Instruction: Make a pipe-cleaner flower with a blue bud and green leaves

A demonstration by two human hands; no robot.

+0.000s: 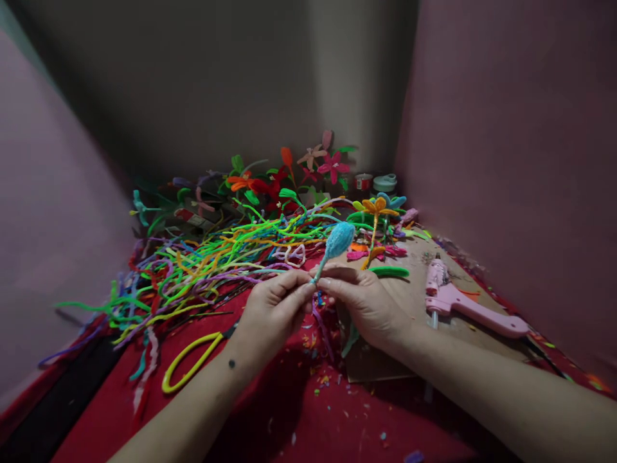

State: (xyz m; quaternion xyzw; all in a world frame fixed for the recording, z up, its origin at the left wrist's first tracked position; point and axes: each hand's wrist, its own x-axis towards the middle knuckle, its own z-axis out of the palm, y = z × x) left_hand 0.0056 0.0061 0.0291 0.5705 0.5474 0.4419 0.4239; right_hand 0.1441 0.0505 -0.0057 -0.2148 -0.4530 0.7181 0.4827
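A light blue pipe-cleaner flower bud point(340, 239) tilts up and to the right between my two hands, in the middle of the head view. My left hand point(277, 305) pinches the low end of its stem between thumb and forefinger. Right beside it, my right hand point(364, 299) closes its thumb and fingertips on the same stem. The fingertips of both hands nearly meet there and hide the stem's lower end. Below them, a purple pipe cleaner point(322, 329) hangs or lies near the red cloth; which one I cannot tell.
Loose pipe cleaners point(226, 241) pile up at left. Yellow-handled scissors point(190, 363) lie by my left forearm. A pink glue gun point(475, 312) rests on cardboard point(414, 302) at right. Finished flowers point(332, 167) stand at the back, near a lidded jar point(384, 184). Scraps dot the red cloth point(270, 405).
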